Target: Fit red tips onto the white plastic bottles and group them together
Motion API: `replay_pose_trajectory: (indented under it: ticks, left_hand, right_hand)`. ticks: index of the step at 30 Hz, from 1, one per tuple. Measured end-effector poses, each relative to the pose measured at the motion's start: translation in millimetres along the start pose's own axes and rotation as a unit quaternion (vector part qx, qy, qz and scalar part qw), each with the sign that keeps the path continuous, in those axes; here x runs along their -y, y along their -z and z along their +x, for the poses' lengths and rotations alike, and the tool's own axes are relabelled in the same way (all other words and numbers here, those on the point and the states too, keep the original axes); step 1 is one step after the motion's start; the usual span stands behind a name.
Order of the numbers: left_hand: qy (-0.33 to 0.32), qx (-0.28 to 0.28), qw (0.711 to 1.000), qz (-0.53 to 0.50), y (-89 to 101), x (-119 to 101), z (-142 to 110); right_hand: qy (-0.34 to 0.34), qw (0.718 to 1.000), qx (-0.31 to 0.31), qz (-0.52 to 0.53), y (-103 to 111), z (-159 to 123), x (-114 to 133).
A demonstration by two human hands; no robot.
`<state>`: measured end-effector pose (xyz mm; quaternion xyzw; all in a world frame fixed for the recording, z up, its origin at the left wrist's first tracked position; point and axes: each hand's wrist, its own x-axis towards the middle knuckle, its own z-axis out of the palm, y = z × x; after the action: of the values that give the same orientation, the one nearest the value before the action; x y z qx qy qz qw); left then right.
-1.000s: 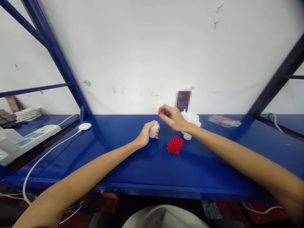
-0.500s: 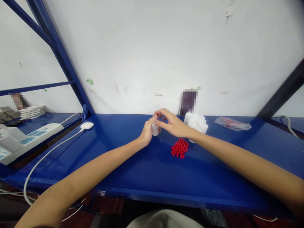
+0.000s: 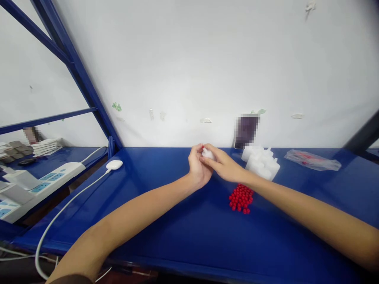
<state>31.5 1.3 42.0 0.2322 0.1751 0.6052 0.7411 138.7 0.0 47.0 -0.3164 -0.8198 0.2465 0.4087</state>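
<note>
In the head view, a small white squeeze bottle (image 3: 209, 154) with a narrow nozzle tilts between my two hands. A little red cap (image 3: 203, 147) is at the nozzle's tip. My left hand (image 3: 198, 167) is closed, its thumb and fingers at the red cap. My right hand (image 3: 225, 164) wraps round the bottle's body and covers part of it. Below the right wrist lies a cluster of red caps (image 3: 241, 198) on the blue table (image 3: 177, 232). Several more white bottles (image 3: 262, 162) stand grouped just behind the right forearm.
A clear plastic bag (image 3: 312, 159) with something red inside lies at the right. A phone-like dark slab (image 3: 246, 131), blurred, leans on the wall. At the left are a white charger puck (image 3: 114, 165) with its cable and a power strip (image 3: 59, 176). Blue frame posts flank the table.
The bottle has gone from upright to tilted, and a red cap now shows at its nozzle. My right hand has moved from above the bottle to round its body. The view has shifted left.
</note>
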Motion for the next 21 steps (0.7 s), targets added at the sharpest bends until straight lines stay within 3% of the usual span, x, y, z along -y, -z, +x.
replay_pose_trajectory:
  ticks: [7,12,16,21]
  left_hand:
    - [-0.068,0.031,0.993,0.086,-7.6,-6.7,7.6]
    - [-0.063,0.042,0.993,0.093,-23.0,-14.2,3.7]
    - [-0.075,0.024,0.992,0.100,-31.3,-3.2,8.0]
    - [-0.067,-0.014,0.994,0.084,-25.3,17.9,13.0]
  right_hand:
    - [0.024,0.996,-0.083,-0.021,0.0,10.9,6.6]
    - [0.009,0.989,-0.144,0.014,5.8,16.3,6.7]
    - [-0.011,0.986,-0.158,0.055,7.0,17.4,1.9]
    - [-0.050,0.986,-0.149,0.053,0.9,16.4,-12.1]
